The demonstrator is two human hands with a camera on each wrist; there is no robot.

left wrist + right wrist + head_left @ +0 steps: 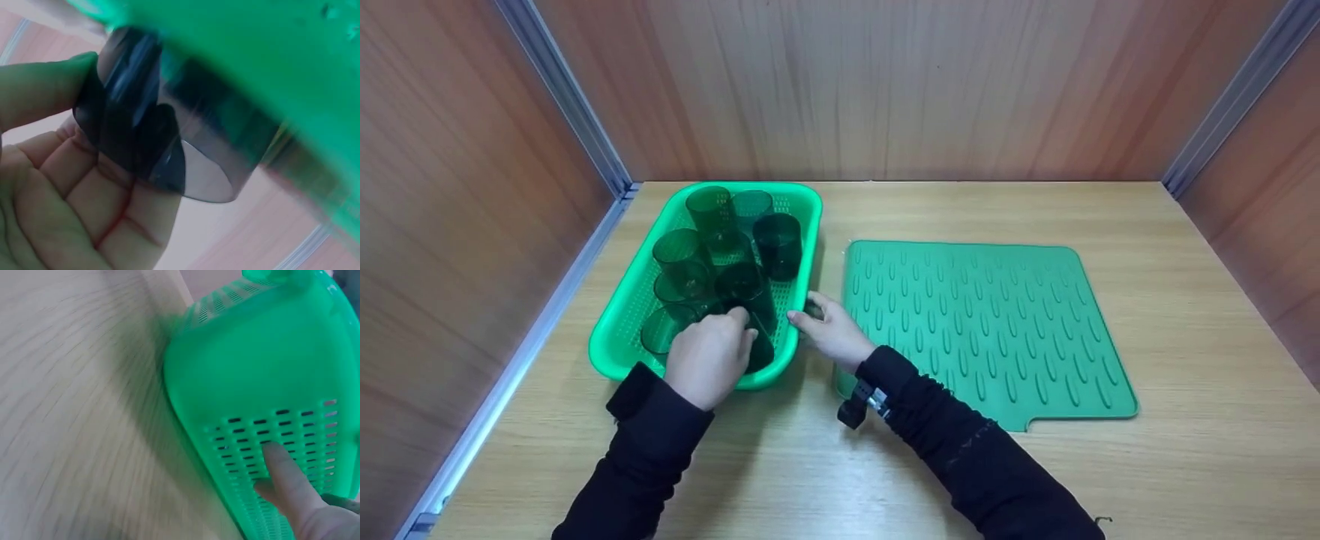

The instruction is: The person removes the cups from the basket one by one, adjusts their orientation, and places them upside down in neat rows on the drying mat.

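Note:
A green basket [622, 315] on the left of the table holds several dark, see-through cups, some leaning or lying against each other. My left hand [709, 358] reaches into its near end. In the left wrist view, the thumb and curled fingers of my left hand [95, 197] grip a dark tinted cup [126, 107], with a clearer one [208, 174] right behind it. My right hand [834, 331] holds the basket's right side, thumb at the rim. In the right wrist view, fingers [287, 481] touch the basket's slotted wall [242, 377].
A green mat [975, 330] with raised oval ridges lies flat to the right of the basket, under part of my right forearm. Wooden panels [885, 90] with metal edging stand at the back and both sides of the table [1207, 465].

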